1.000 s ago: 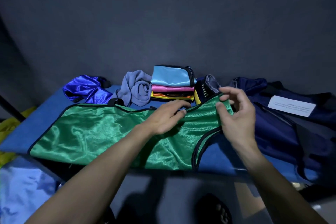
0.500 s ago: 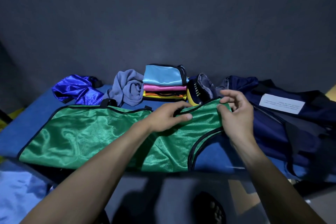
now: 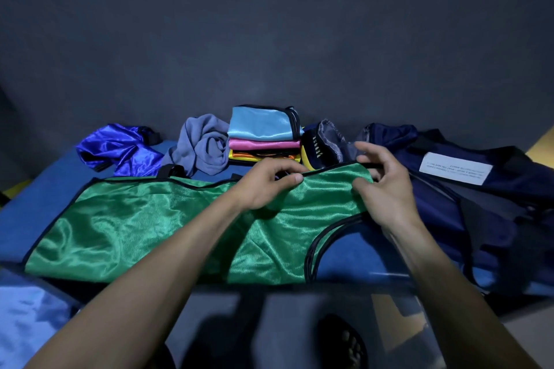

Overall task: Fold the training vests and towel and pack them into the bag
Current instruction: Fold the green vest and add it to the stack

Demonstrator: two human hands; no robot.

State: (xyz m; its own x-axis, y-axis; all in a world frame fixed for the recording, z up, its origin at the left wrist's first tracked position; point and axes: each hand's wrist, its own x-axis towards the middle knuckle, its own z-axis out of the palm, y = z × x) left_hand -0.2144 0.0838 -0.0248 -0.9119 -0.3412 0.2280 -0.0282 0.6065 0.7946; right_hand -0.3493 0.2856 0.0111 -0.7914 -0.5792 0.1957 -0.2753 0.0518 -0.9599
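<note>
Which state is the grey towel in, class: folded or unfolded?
Unfolded. The grey towel lies crumpled in a loose heap, left of the neatly folded stack of vests.

Seen from one head-worn wide-angle view, looking forward and down across the blue table [image 3: 39, 204] toward a dark wall [image 3: 269, 24]. Close in, both forearms entering from the bottom edge, floor visible below.

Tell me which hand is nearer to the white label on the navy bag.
Right. The right hand pinches the green vest's strap, just left of the navy bag with the white label. The left hand grips the vest's edge farther left, beyond the right hand.
</note>
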